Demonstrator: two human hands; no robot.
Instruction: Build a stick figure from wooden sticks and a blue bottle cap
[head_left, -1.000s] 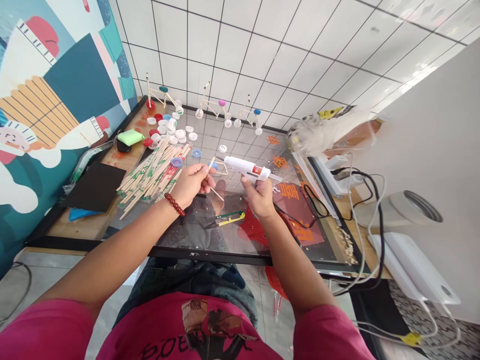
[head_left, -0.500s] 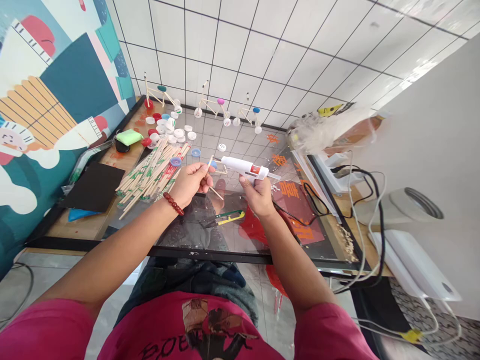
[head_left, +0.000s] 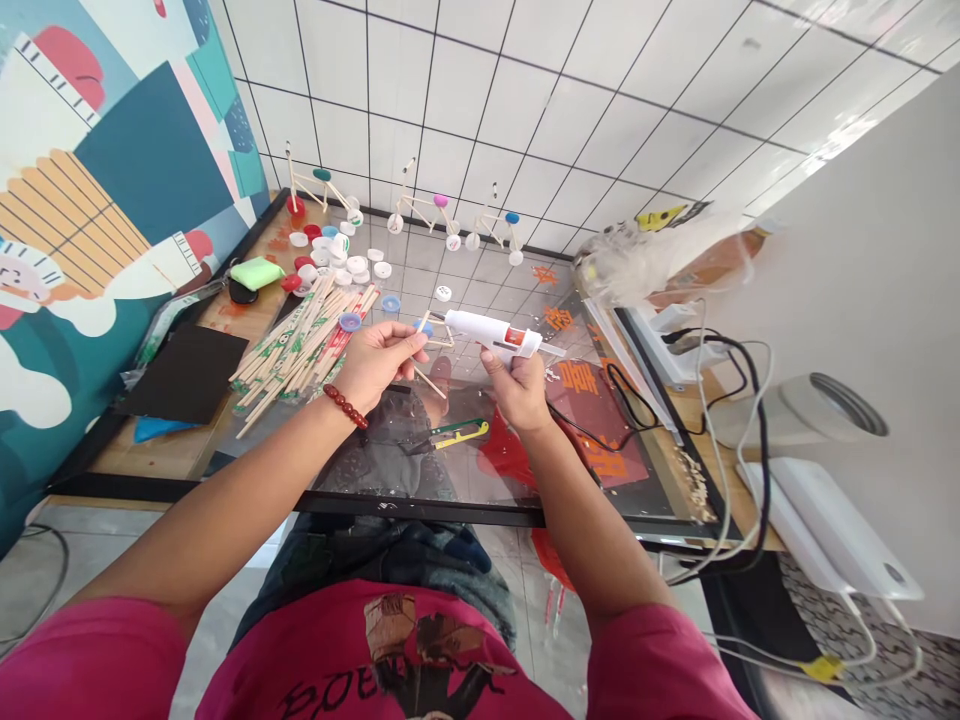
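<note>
My right hand (head_left: 516, 388) is closed around the handle of a white hot glue gun (head_left: 484, 330), whose nozzle points left. A clear glue stick (head_left: 553, 350) sticks out of its back end. Between the fingertips of my left hand (head_left: 381, 365) is a short wooden stick (head_left: 424, 322), pinched and tilted upward close to the nozzle. Another wooden stick (head_left: 429, 380) lies just below that hand. Partly behind my fingers, a blue bottle cap (head_left: 424, 328) and joined sticks show. Yellow and green-handled snips (head_left: 459, 435) rest on the glass nearer me.
Wrapped chopsticks (head_left: 300, 345) are piled on the left, with several bottle caps (head_left: 358, 268) behind. Small stick-and-cap bicycles (head_left: 424, 205) stand along the back wall. A power strip (head_left: 671, 350) and cables lie right; a black sheet (head_left: 187, 375) lies left.
The glue gun has shifted very slightly to the right. The pinched stick's top has tilted a little to the right, staying close to the nozzle.
</note>
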